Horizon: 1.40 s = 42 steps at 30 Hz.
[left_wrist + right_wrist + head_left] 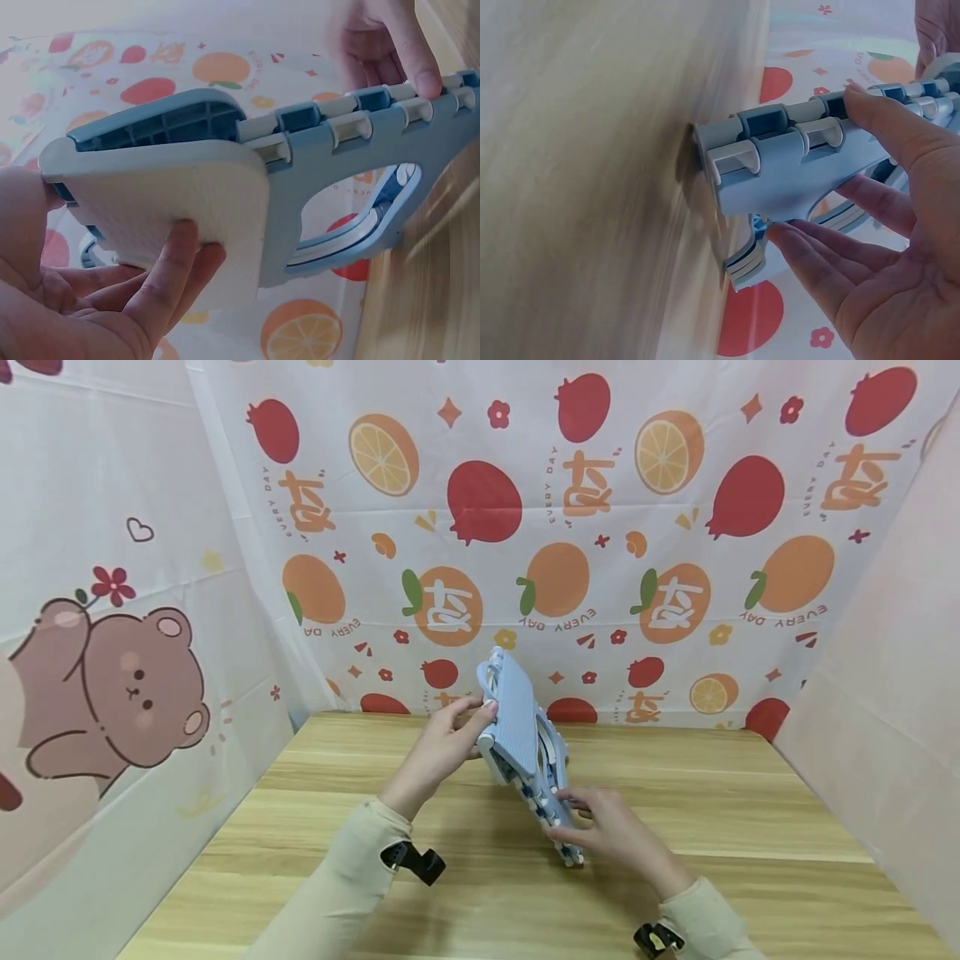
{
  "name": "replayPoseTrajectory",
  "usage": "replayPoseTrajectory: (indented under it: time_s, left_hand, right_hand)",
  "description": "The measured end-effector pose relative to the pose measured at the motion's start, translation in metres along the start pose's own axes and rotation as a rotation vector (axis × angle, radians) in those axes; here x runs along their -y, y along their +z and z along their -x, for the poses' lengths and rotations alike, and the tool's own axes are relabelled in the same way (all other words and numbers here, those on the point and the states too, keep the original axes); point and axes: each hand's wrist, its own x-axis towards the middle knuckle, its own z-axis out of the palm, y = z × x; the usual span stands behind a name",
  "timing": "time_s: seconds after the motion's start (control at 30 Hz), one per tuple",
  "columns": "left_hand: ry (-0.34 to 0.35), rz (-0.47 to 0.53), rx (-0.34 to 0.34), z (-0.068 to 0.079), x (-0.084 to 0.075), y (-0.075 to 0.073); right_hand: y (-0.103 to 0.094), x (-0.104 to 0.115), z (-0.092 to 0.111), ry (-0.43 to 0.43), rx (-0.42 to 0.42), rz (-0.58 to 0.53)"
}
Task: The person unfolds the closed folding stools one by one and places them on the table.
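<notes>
A light blue and white plastic folding stool (516, 714) is held tilted over the table, partly folded, its lower end down by the wood. My left hand (441, 745) grips the upper end; in the left wrist view its fingers (174, 274) lie against the white panel (180, 191). Lower down, my right hand (618, 833) holds the leg panel (780, 176). The right wrist view has that thumb on the hinged edge, with the fingertips at the panel's cut-out side. A curved opening (341, 206) shows in the leg panel.
The wood-grain table (337, 827) spreads beneath both hands. A fruit-print cloth (510, 527) hangs behind its far edge. At the left stands a cloth with a bear print (142, 693), and a plain pale cloth (885, 635) is at the right.
</notes>
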Motion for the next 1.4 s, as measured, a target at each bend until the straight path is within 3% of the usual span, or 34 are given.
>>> replayPoseTrajectory:
  time_s: [0.13, 0.43, 0.73, 0.97, 1.2, 1.4]
  left_hand:
    - [0.018, -0.031, -0.026, 0.000, -0.002, 0.009]
    - [0.080, -0.021, -0.001, -0.003, -0.009, 0.026]
    - [0.191, 0.017, 0.094, -0.001, -0.008, 0.040]
    - [0.182, -0.001, 0.121, 0.001, 0.018, 0.044]
    - [0.174, -0.065, 0.197, 0.003, 0.049, 0.050]
    - [0.155, -0.124, 0.235, 0.001, 0.061, 0.056]
  right_hand:
    - [0.005, -0.001, 0.002, 0.026, -0.004, -0.039]
    - [0.016, -0.002, 0.003, 0.075, -0.042, -0.107]
    - [0.025, 0.000, 0.000, 0.082, -0.050, -0.199]
    - [0.025, 0.001, 0.000, 0.078, -0.048, -0.227]
    - [0.025, 0.002, -0.002, 0.046, -0.040, -0.209]
    - [0.025, 0.002, -0.004, 0.043, -0.029, -0.201]
